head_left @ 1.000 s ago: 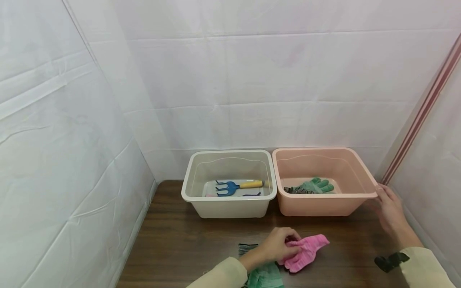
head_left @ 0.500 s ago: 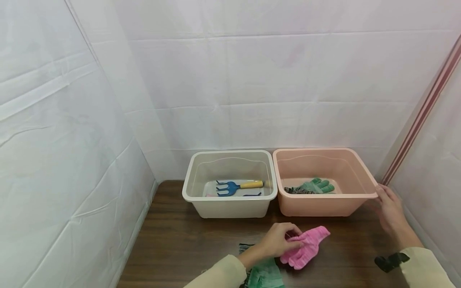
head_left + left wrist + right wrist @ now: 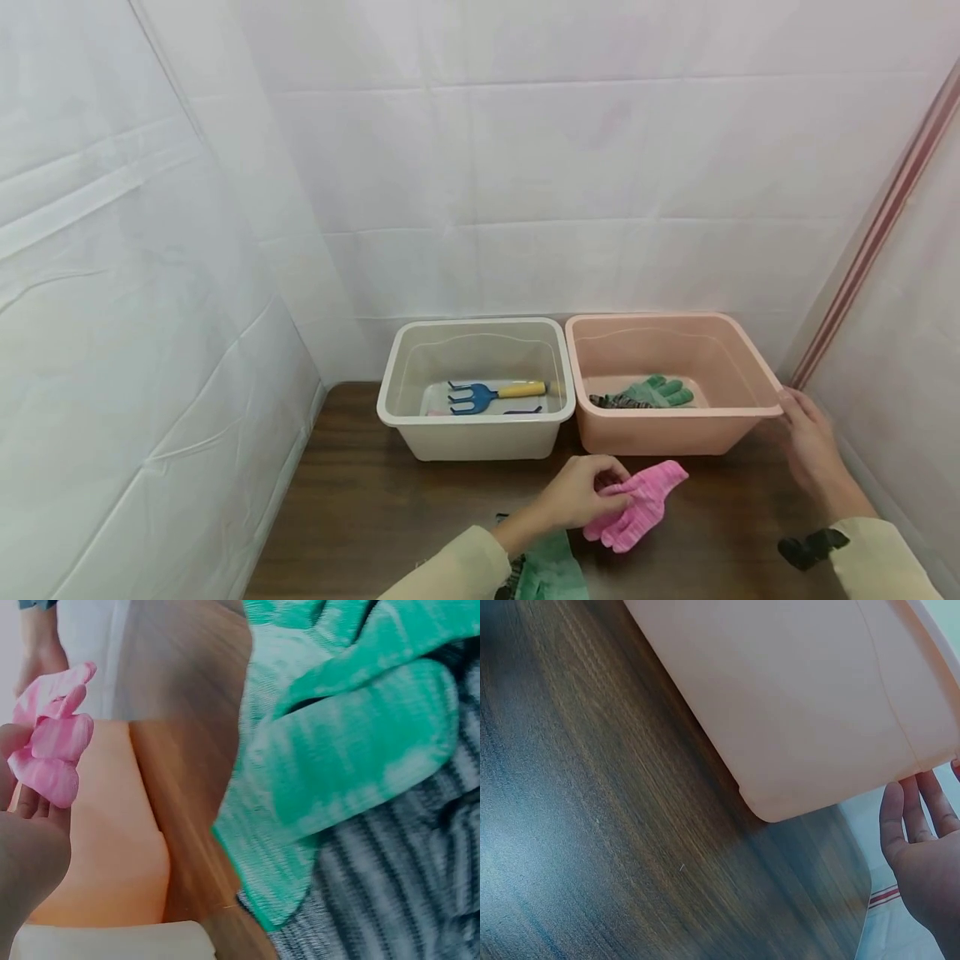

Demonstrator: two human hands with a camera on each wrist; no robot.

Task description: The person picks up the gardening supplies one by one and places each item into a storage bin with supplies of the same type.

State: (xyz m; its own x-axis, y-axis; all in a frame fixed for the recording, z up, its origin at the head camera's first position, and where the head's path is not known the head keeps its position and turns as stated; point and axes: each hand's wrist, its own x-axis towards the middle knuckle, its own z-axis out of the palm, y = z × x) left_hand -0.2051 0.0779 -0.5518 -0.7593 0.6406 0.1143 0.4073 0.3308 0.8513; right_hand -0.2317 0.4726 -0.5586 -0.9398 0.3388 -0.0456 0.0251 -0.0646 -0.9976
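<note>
My left hand [image 3: 581,493] pinches a pink knit glove [image 3: 637,508] in front of the two bins, its fingers hanging down on the near side. The left wrist view shows the same pink glove [image 3: 56,739] bunched at the fingertips. Beneath my left forearm lie green-coated gloves [image 3: 553,567] with dark striped knit, partly hidden by the sleeve; they fill much of the left wrist view. My right hand [image 3: 813,442] grips the right end of the peach bin [image 3: 660,433] at its rim. Inside that bin rests a green glove [image 3: 652,392] with a striped cuff.
Left of the peach bin, close beside it, stands an off-white bin [image 3: 480,440]. It holds a blue hand fork [image 3: 495,393] with a yellow handle and a partly hidden dark tool. White sheeting [image 3: 480,183] encloses the brown wooden table [image 3: 360,517].
My left hand has moved slightly away from me, toward the bins, carrying the pink glove along. The right hand stays at the peach bin's rim. The head view has shifted a little.
</note>
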